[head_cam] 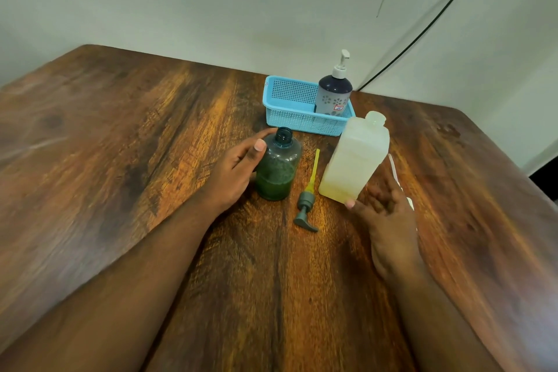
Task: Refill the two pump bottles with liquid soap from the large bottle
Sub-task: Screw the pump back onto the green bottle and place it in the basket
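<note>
My left hand (235, 172) grips the left side of a clear blue-grey pump bottle (277, 166), thumb on its shoulder. The bottle stands upright with an open neck and holds green liquid in its lower part. Its grey pump head (304, 210), with a yellow tube, lies flat on the table just right of it. The large translucent bottle (354, 157) stands uncapped with a little yellowish soap at the bottom. My right hand (383, 211) holds its lower right corner, thumb on the front edge. A purple flowered pump bottle (333, 96) with a white pump stands in the basket.
The light blue mesh basket (290, 118) sits at the back of the wooden table (120, 145), close behind both bottles. A thin white piece (393, 167) lies partly hidden behind my right hand. A black cable (422, 30) runs along the wall.
</note>
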The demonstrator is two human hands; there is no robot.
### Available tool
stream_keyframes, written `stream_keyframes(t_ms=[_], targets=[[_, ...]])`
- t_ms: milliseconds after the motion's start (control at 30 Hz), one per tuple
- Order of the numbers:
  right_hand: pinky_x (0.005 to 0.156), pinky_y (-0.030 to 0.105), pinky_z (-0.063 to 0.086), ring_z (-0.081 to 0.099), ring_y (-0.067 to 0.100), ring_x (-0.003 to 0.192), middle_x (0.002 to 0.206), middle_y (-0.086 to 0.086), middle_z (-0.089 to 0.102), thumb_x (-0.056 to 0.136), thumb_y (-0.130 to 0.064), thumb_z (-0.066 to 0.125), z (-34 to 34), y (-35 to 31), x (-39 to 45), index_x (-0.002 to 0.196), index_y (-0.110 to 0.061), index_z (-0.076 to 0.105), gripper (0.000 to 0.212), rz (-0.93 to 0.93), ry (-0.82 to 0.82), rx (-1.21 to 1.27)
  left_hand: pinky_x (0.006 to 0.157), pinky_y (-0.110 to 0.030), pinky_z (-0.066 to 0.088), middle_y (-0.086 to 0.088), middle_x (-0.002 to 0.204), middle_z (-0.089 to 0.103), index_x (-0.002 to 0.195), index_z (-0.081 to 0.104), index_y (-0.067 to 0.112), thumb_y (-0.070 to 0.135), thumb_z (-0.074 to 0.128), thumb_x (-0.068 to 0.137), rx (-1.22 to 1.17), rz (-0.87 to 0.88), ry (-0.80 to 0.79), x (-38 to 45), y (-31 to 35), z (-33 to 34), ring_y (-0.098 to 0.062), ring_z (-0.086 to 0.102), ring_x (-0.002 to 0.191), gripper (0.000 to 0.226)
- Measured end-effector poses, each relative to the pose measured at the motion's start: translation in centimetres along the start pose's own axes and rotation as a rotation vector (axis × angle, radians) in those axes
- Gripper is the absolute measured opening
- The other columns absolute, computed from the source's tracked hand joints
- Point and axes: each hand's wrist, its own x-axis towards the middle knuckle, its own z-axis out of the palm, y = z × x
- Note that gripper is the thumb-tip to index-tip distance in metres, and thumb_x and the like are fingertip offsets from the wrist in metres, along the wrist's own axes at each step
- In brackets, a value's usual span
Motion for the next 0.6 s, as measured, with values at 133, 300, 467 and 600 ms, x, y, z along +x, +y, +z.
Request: stream_keyframes(t_ms=[133, 300, 467, 600], targets=[[0.066, 0.012, 0.051, 0.056, -0.002, 0.077, 0.093, 0.000, 0.060, 0.079, -0.005, 0.071, 0.6, 0.7, -2.3, 0.132, -0.029, 0.049, 0.063, -0.177, -0.020, -0.371, 0.086, -0.019, 0.054, 0.026, 0.122, 0.057, 0.119, 0.055, 0.045, 0.044, 0.041, 0.091, -0.005, 0.002, 0.006, -0.2, 0.1, 0.1, 0.011, 0.055, 0.111, 0.031], [0.067, 0.009, 0.048, 0.056, 0.000, 0.078, 0.091, -0.005, 0.060, 0.082, -0.010, 0.070, 1.4, 0.8, -2.6, 0.125, -0.032, 0.054, 0.051, -0.296, -0.050, -0.574, 0.073, -0.014, 0.054, 0.022, 0.115, 0.058, 0.127, 0.054, 0.029, 0.029, 0.051, 0.094, 0.053, 0.026, 0.023, -0.7, 0.7, 0.0, 0.017, 0.059, 0.099, 0.034], [0.071, 0.011, 0.048, 0.054, -0.002, 0.088, 0.097, -0.011, 0.060, 0.085, -0.011, 0.067, 2.3, 0.7, -3.2, 0.117, -0.026, 0.061, 0.036, -0.447, -0.167, -0.752, 0.078, -0.008, 0.049, 0.017, 0.116, 0.061, 0.131, 0.053, 0.024, 0.016, 0.075, 0.078, 0.154, 0.062, 0.014, -0.8, 0.4, -0.4, 0.013, 0.060, 0.101, 0.058], [0.091, 0.018, 0.046, 0.047, -0.006, 0.102, 0.115, -0.012, 0.055, 0.091, -0.023, 0.060, 3.2, -0.1, -2.1, 0.124, -0.027, 0.058, 0.033, -0.507, -0.344, -0.936, 0.081, -0.011, 0.050, 0.011, 0.118, 0.064, 0.130, 0.054, 0.024, 0.008, 0.081, 0.073, 0.139, 0.056, 0.021, -0.4, 0.0, -0.4, 0.004, 0.063, 0.105, 0.064]])
